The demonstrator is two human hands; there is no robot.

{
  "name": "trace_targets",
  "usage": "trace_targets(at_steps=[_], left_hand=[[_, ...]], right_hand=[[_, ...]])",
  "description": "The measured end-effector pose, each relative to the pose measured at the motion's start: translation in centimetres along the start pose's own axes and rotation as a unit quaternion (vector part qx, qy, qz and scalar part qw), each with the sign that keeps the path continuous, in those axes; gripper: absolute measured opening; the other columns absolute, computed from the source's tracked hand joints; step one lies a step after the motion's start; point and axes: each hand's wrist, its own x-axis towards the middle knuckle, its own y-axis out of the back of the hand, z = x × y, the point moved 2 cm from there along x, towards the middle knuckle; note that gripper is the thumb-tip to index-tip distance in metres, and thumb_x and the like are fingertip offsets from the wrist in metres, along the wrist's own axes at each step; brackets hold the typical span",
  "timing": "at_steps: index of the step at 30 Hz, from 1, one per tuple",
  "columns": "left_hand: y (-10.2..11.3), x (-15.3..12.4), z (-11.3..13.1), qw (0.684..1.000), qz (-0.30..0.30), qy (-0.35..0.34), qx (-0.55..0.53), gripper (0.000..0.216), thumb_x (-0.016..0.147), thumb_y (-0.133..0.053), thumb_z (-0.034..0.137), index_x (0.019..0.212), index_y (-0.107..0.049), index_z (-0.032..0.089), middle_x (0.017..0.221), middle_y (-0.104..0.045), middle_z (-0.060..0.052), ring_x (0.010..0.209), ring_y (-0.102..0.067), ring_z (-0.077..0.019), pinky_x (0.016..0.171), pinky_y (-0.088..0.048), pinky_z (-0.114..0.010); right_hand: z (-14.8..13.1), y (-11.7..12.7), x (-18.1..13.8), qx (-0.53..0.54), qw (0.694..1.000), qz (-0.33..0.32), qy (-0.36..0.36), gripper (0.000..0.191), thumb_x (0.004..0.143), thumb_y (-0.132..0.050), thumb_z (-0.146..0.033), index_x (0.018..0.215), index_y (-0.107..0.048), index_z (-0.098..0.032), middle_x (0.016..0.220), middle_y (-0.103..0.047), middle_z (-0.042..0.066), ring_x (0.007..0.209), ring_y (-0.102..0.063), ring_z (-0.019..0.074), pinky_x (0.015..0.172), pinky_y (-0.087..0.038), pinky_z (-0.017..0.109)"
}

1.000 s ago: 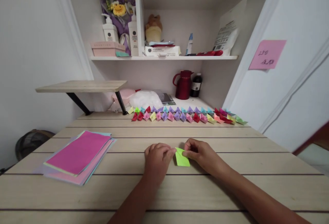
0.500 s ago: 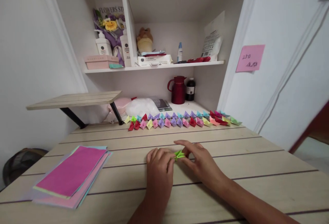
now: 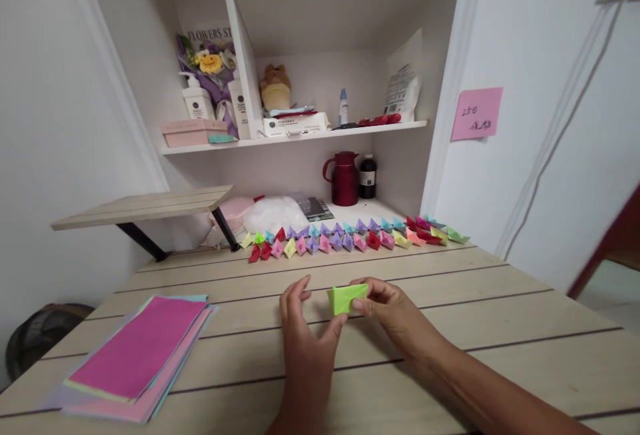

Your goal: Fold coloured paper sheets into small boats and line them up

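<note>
Both hands are on one small folded lime-green paper piece [image 3: 347,298], now lifted off the pale slatted wooden tabletop [image 3: 450,328] and held just above it. A second ago it lay flat on the wood as a larger flap; half a second ago it was squashed thin between the fingertips. Now it reads as a compact, thicker block, long side level, broad face towards the camera.

Right hand [image 3: 395,312]: thumb and forefinger pinch the right end of the piece. Left hand [image 3: 305,328]: thumb tip presses the lower left corner, forefinger curled above and apart from the paper, so that hand is half spread and not fully closed on it.

My read: a fold has just been closed and the piece is up for a check or the next crease.

Beyond the grip, well apart: a double row of small folded paper pieces in red, pink, purple, blue, yellow and green [image 3: 350,238] along the far edge of the table. Left of the grip, also well apart: a flat stack of coloured paper sheets with a magenta sheet on top [image 3: 140,348].

The view has also tilted up, so more shelving shows.
</note>
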Motion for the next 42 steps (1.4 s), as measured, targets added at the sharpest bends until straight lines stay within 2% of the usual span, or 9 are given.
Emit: trace_targets(at_steps=[5, 9, 14, 17, 20, 25, 31, 36, 42], left_hand=[[0.8, 0.1, 1.1, 0.991, 0.0, -0.089, 0.098, 0.033, 0.073, -0.071, 0.022, 0.103, -0.057, 0.025, 0.106, -0.057, -0.007, 0.103, -0.056, -0.0248, 0.09, -0.046, -0.043], [0.8, -0.2, 2.0, 0.976, -0.003, -0.152, 0.155, 0.018, 0.077, -0.068, 0.024, 0.094, -0.063, 0.026, 0.097, -0.063, -0.004, 0.095, -0.06, -0.0219, 0.088, -0.044, -0.039], [1.1, 0.0, 2.3, 0.946, -0.063, -0.239, 0.211, 0.018, 0.082, -0.055, 0.01, 0.086, -0.063, 0.026, 0.08, -0.067, 0.003, 0.078, -0.063, -0.0146, 0.099, -0.034, -0.041], [1.6, 0.3, 2.3, 0.915, -0.08, -0.303, 0.253, 0.023, 0.083, -0.052, 0.007, 0.087, -0.063, 0.026, 0.081, -0.068, 0.004, 0.075, -0.063, -0.0118, 0.102, -0.029, -0.041], [1.7, 0.6, 2.5, 0.892, -0.08, -0.326, 0.302, 0.018, 0.086, -0.053, 0.009, 0.084, -0.063, 0.024, 0.081, -0.068, 0.003, 0.074, -0.063, -0.0118, 0.102, -0.03, -0.041], [1.2, 0.4, 2.2, 0.869, -0.088, -0.328, 0.36, 0.019, 0.089, -0.051, 0.011, 0.077, -0.061, 0.021, 0.079, -0.066, 0.001, 0.071, -0.06, -0.0118, 0.102, -0.03, -0.042], [0.4, -0.2, 0.2, 0.848, -0.199, -0.284, 0.4, 0.025, 0.086, -0.051, 0.006, 0.069, -0.061, 0.022, 0.072, -0.062, 0.002, 0.069, -0.055, -0.0136, 0.1, -0.031, -0.043], [1.0, 0.0, -0.2, 0.876, -0.31, -0.17, 0.327, 0.016, 0.082, -0.061, 0.013, 0.076, -0.069, 0.026, 0.08, -0.066, 0.001, 0.079, -0.059, -0.0165, 0.09, -0.038, -0.039], [0.9, 0.8, -1.4, 0.941, -0.278, 0.037, 0.191, 0.011, 0.074, -0.066, 0.022, 0.067, -0.073, 0.026, 0.077, -0.066, 0.0, 0.08, -0.062, -0.0175, 0.077, -0.044, -0.032]], right_hand=[[0.1, 0.1, -0.1, 0.03, 0.999, 0.025, -0.001, 0.03, 0.059, -0.083, -0.037, 0.066, -0.06, -0.019, 0.078, -0.061, 0.001, 0.074, -0.055, 0.0174, 0.069, -0.044, 0.029], [-0.2, -0.5, -0.3, 0.034, 0.999, -0.008, 0.018, 0.029, 0.059, -0.083, -0.035, 0.063, -0.06, -0.019, 0.084, -0.06, 0.001, 0.075, -0.056, 0.0161, 0.072, -0.046, 0.03], [-1.2, -0.6, -0.6, -0.126, 0.984, -0.072, 0.105, 0.015, 0.071, -0.074, -0.033, 0.069, -0.067, -0.021, 0.103, -0.06, 0.006, 0.097, -0.059, 0.0221, 0.09, -0.045, 0.038], [-1.9, -0.1, -0.8, -0.28, 0.937, -0.048, 0.202, 0.002, 0.078, -0.066, -0.023, 0.08, -0.067, -0.023, 0.115, -0.055, 0.008, 0.112, -0.052, 0.0246, 0.098, -0.04, 0.04], [-2.3, 0.1, -1.1, -0.388, 0.879, -0.014, 0.276, 0.018, 0.079, -0.062, -0.015, 0.094, -0.062, -0.025, 0.118, -0.054, 0.009, 0.118, -0.048, 0.0259, 0.098, -0.039, 0.042], [-2.3, -0.2, -1.4, -0.507, 0.795, -0.033, 0.332, 0.012, 0.084, -0.057, -0.015, 0.092, -0.061, -0.024, 0.105, -0.063, 0.008, 0.099, -0.055, 0.0235, 0.085, -0.039, 0.039], [-0.8, -0.1, -1.0, -0.581, 0.756, -0.131, 0.272, 0.013, 0.085, -0.059, -0.019, 0.076, -0.067, -0.023, 0.086, -0.07, 0.004, 0.088, -0.056, 0.022, 0.081, -0.035, 0.038], [0.6, 0.6, -0.6, -0.538, 0.805, -0.157, 0.195, 0.011, 0.08, -0.065, -0.017, 0.074, -0.07, -0.025, 0.094, -0.072, 0.001, 0.094, -0.058, 0.0219, 0.086, -0.036, 0.038], [1.3, 1.1, 0.1, -0.475, 0.858, -0.127, 0.148, 0.012, 0.081, -0.063, -0.019, 0.073, -0.07, -0.024, 0.092, -0.072, 0.003, 0.091, -0.061, 0.0205, 0.082, -0.043, 0.034]])
